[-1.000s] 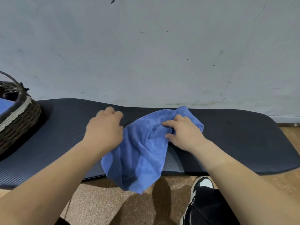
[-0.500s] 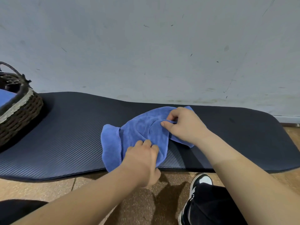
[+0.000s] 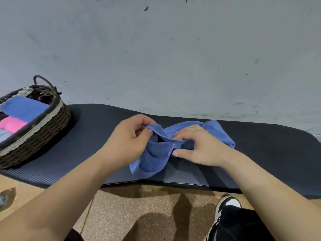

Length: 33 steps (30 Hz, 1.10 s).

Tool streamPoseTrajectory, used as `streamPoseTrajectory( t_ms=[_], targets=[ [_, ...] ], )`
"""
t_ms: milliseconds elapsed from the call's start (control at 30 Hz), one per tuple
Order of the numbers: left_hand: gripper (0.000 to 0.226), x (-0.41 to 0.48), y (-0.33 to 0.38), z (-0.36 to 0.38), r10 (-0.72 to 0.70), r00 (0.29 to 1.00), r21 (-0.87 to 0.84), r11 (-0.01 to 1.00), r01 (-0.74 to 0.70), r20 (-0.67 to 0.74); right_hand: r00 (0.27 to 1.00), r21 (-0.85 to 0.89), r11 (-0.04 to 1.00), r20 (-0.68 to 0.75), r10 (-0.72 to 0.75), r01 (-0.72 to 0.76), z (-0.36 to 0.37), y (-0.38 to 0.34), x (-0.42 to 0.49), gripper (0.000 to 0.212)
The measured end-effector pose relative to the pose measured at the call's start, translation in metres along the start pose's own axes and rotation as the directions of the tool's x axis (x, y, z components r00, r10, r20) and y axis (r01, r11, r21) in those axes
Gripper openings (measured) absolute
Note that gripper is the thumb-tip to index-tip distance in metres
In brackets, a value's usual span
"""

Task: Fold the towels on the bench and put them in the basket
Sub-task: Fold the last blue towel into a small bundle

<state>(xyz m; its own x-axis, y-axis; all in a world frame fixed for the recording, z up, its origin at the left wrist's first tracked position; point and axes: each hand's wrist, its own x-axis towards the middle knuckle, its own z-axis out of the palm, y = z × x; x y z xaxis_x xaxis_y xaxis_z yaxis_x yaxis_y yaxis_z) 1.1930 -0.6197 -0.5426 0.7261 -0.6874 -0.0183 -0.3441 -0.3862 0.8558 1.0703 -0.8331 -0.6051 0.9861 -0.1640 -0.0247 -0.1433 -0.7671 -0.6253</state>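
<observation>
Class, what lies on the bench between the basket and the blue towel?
In the head view, only bare bench padding lies between the basket and the blue towel; the left hand, pinching the towel, overlaps the towel end of that stretch.

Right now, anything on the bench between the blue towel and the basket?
Nothing visible. Only bare bench lies between the blue towel, held by the left hand and right hand, and the basket at the left end. The basket already holds folded towels.

Single head cam, looks fwd/down, close over bench (image 3: 86, 153), facing wall (image 3: 156, 58)
</observation>
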Motion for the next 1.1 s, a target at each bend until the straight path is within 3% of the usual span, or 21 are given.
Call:
streamPoseTrajectory(
  t_ms=[100,167,333,467,567,700,800,933,1000,1100],
  targets=[
    [0.021,-0.005,-0.005,-0.016,-0.005,0.999,-0.042,0.999,0.003,-0.049,0.998,0.058,0.997,-0.040,0.050,-0.048,0.003,-0.007,0.007,0.019],
    [0.017,-0.006,-0.013,-0.027,0.013,0.995,-0.020,1.000,-0.016,-0.102,0.997,0.100,0.993,-0.045,0.062,-0.057,0.003,-0.012,0.012,0.023],
    [0.021,-0.003,-0.037,-0.062,0.034,0.976,0.247,0.969,0.021,-0.216,0.985,0.126,0.990,-0.147,0.085,-0.066,-0.008,-0.021,0.018,0.034],
    [0.036,0.003,-0.046,-0.077,-0.036,0.974,0.292,0.951,0.101,-0.222,0.964,0.130,0.987,-0.236,0.118,-0.089,-0.016,-0.025,0.012,0.043],
    [0.029,0.008,-0.050,-0.082,0.007,0.967,0.341,0.936,0.083,-0.254,0.921,0.141,0.983,-0.353,0.165,-0.122,-0.024,-0.022,0.001,0.041],
    [0.019,0.005,-0.048,-0.080,0.034,0.944,0.254,0.966,0.053,-0.327,0.831,0.170,0.956,-0.473,0.293,-0.241,-0.039,-0.016,-0.018,0.045],
    [0.018,-0.005,-0.033,-0.073,0.026,0.934,0.109,0.994,0.014,-0.357,0.826,0.185,0.940,-0.449,0.341,-0.287,-0.053,-0.017,-0.034,0.063],
    [0.017,-0.021,-0.010,-0.082,-0.035,0.937,-0.100,0.995,0.000,-0.347,0.937,0.135,0.963,-0.234,0.261,-0.235,-0.091,-0.037,-0.069,0.057],
    [0.016,-0.028,0.002,-0.093,-0.052,0.955,-0.087,0.996,0.028,-0.292,0.968,0.119,0.975,-0.150,0.202,-0.185,-0.115,-0.050,-0.086,0.052],
    [0.015,-0.038,0.022,-0.107,-0.061,0.972,-0.057,0.997,0.049,-0.226,0.973,0.049,0.988,-0.171,0.155,-0.149,-0.149,-0.068,-0.101,0.053]
  ],
)
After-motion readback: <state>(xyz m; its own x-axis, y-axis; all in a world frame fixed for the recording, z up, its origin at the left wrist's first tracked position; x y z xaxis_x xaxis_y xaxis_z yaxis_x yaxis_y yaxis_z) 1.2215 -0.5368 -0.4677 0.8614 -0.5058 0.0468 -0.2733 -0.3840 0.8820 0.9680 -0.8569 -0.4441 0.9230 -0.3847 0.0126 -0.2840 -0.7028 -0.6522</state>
